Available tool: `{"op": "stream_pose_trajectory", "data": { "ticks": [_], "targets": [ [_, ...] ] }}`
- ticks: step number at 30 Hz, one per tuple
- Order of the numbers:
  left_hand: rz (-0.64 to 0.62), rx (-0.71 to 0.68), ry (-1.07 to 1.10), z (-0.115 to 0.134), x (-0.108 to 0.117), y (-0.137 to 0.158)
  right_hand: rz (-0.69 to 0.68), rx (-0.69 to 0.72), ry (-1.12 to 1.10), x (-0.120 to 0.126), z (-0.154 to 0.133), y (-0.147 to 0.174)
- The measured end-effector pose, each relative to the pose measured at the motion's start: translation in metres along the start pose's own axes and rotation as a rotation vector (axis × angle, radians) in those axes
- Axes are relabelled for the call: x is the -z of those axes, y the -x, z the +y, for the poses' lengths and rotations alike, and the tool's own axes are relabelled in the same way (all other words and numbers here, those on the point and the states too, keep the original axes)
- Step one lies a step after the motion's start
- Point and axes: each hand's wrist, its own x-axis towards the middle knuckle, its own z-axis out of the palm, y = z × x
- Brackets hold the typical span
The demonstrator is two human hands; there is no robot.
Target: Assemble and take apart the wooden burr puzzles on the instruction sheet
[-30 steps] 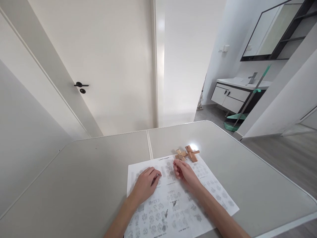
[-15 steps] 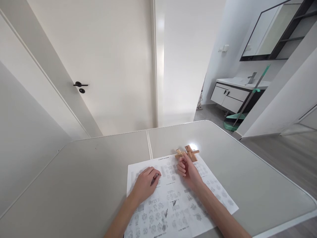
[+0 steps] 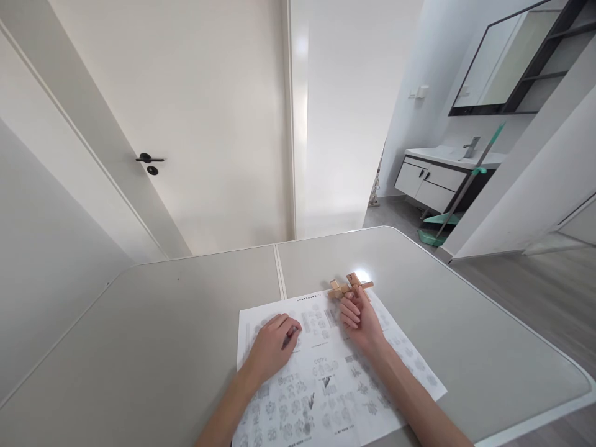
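The left hand [image 3: 274, 343] is laid on the printed sheet [image 3: 321, 349], spread on the tabletop [image 3: 139, 347]. The wooden pieces [image 3: 344, 288] at the sheet's far edge are partly hidden by the right hand [image 3: 361, 320]; whether anything is held in either curled grip cannot be told.

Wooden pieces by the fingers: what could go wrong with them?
The right hand is very close to the wooden pieces, so a bump might knock them askew. They sit at the far edge of the printed sheet, and the left hand rests on it, so a tug could shift them too.
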Motion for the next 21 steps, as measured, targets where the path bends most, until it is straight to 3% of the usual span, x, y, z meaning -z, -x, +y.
{"op": "stream_pose_trajectory", "data": {
  "ticks": [8,21],
  "targets": [
    [0.006,0.0,0.003,-0.002,0.0,0.0,-0.001,0.021,-0.032,0.004,-0.001,-0.002],
    [0.016,-0.022,0.0,0.001,0.001,0.0,0.051,0.131,0.155,-0.009,-0.003,0.008]
  ]
}}
